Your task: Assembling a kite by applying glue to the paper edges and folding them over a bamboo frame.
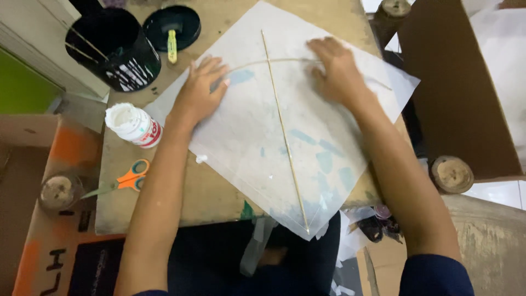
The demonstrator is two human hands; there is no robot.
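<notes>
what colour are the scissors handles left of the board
Orange, with blue-green inside the loops; the scissors show best in the head view, lying apart from both hands.

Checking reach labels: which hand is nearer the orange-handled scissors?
Left. The left hand lies flat on the white paper sheet, up and right of the scissors on the same side of the board. The right hand presses the sheet's far side, beyond the straight stick.

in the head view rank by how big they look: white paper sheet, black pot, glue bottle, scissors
1. Paper sheet, by far the largest.
2. Black pot.
3. Glue bottle and scissors: too close to rank. The scissors look longer but thinner, the bottle bulkier.
</notes>
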